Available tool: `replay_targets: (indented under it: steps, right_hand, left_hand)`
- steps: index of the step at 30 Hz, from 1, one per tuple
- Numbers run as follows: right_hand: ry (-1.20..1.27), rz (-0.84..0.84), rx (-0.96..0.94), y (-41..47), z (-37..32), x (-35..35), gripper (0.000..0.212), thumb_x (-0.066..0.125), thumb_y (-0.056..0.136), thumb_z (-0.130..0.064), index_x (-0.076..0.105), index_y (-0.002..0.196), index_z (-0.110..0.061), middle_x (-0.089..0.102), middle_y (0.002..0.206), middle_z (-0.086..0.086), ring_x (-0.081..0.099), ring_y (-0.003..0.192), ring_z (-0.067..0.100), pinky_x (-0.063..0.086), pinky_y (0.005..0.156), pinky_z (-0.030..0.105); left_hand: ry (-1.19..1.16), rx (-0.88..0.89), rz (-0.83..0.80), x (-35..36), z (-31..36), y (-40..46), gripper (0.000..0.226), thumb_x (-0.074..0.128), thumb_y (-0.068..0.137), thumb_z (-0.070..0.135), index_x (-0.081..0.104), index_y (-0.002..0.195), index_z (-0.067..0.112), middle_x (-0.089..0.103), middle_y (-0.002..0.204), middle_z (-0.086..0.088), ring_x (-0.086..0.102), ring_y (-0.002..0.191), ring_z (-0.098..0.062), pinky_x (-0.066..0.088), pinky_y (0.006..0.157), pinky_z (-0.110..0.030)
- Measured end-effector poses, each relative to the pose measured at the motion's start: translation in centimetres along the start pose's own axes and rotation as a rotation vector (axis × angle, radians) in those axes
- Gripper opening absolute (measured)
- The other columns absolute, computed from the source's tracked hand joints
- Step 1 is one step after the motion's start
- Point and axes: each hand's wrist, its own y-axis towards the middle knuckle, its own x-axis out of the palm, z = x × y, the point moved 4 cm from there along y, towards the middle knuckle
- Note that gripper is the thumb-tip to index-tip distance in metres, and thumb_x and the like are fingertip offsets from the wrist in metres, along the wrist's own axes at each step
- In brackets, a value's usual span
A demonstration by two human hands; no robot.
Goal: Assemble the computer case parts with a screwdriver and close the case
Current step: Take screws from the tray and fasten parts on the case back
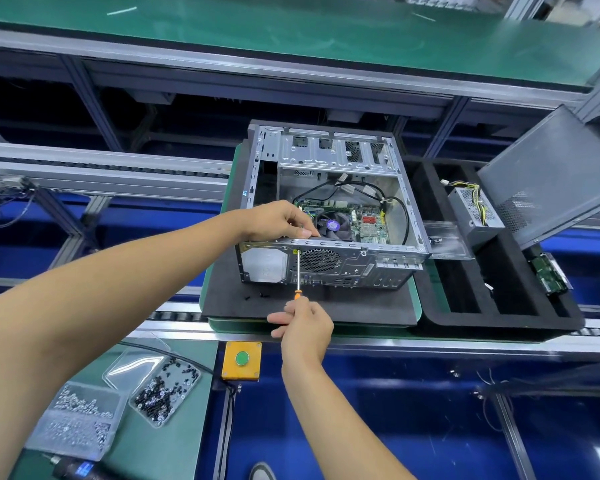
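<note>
An open grey computer case (329, 268) lies on its side on a black foam pad (357, 306), its motherboard and fan (333, 225) showing inside. My left hand (281, 221) grips the case's upper rear edge, thumb along the rim. My right hand (303, 323) holds the orange handle of a thin screwdriver (298, 271). Its shaft runs upward and its tip meets a screw spot at the top of the rear panel, left of the round fan grille. The side panel (551, 174) leans at the right, off the case.
A black foam tray (506, 320) at the right holds a power supply (475, 216) with yellow wires and a green board (548, 275). Loose black screws (257, 296) lie on the pad. Clear boxes of screws (163, 389) and a yellow box with a green button (242, 359) stand near me.
</note>
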Motion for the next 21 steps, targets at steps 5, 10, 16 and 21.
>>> replay_targets:
  steps: [5,10,16,21]
  right_hand:
    - [0.045,0.063,0.000,0.0,-0.5,0.1,0.015,0.060,0.093,-0.021,0.069,0.082,-0.018,0.061,0.063,-0.005,0.047,0.060,0.019,0.035,0.062,0.036]
    - [0.029,0.073,-0.014,0.3,-0.7,-0.4,0.015,0.067,0.087,-0.014,0.055,0.080,-0.008,0.063,0.060,0.003,0.046,0.052,0.018,0.036,0.055,0.032]
    - [0.155,-0.147,0.276,-0.1,-1.6,-0.5,0.018,0.059,0.094,-0.014,0.058,0.077,-0.009,0.056,0.050,0.002,0.040,0.035,0.014,0.028,0.036,0.018]
    - [0.364,-0.277,0.463,-0.4,-2.4,-0.5,0.022,0.057,0.097,-0.021,0.061,0.082,-0.006,0.051,0.051,0.000,0.037,0.034,0.012,0.030,0.034,0.017]
  left_hand:
    - [-0.011,0.016,0.004,0.1,0.2,-0.2,0.017,0.064,0.100,0.022,0.076,0.109,0.030,0.071,0.093,0.027,0.061,0.080,0.011,0.039,0.071,-0.003]
    - [-0.059,0.005,0.001,0.3,-0.2,-0.1,0.018,0.063,0.100,0.029,0.077,0.105,0.039,0.068,0.100,-0.025,0.047,0.073,-0.025,0.037,0.071,-0.035]
    - [-0.056,0.021,0.015,0.3,-0.2,-0.2,0.018,0.063,0.099,0.031,0.077,0.106,0.040,0.067,0.097,-0.024,0.043,0.070,-0.021,0.035,0.067,-0.033]
    - [-0.057,0.032,0.025,0.3,0.1,-0.4,0.019,0.063,0.100,0.025,0.077,0.105,0.037,0.072,0.086,0.011,0.052,0.066,-0.004,0.041,0.064,-0.016]
